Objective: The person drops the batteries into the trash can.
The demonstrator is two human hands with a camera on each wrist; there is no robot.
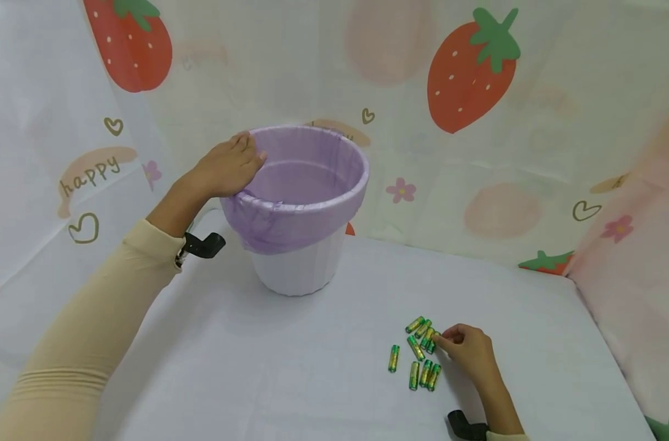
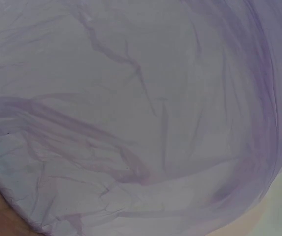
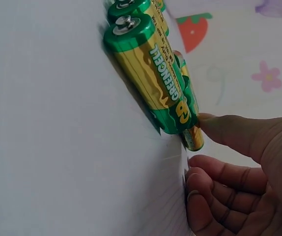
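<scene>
Head camera, from the left: a beige sleeve (image 1: 75, 343) runs up to a black wrist piece (image 1: 202, 245) and the left hand (image 1: 227, 165). That hand lies over the left side of a bin's rim, its back upward and its thumb toward the inside. Its fingers' ends are hidden, so I cannot tell whether it clamps the rim. The left wrist camera shows mostly creased plastic, with a bit of the hand at the lower left corner.

The white bin (image 1: 298, 272) stands upright on a white table (image 1: 312, 367), lined with a purple bag (image 1: 279, 226) folded down over the rim. Behind it hangs a cloth (image 1: 290, 55) printed with strawberries, hearts and flowers.

Right of the bin and nearer the camera lie green and gold batteries (image 1: 393, 358): one by itself on the left, three side by side at the front, the others bunched behind. At the bunch's right edge is the right hand (image 1: 472, 352). In the right wrist camera its thumb (image 3: 239, 133) touches the end of a battery; the forefinger (image 3: 224, 172) is apart from the thumb, just beside that battery, and the other fingers are bent. I cannot tell whether the battery is pinched.
</scene>
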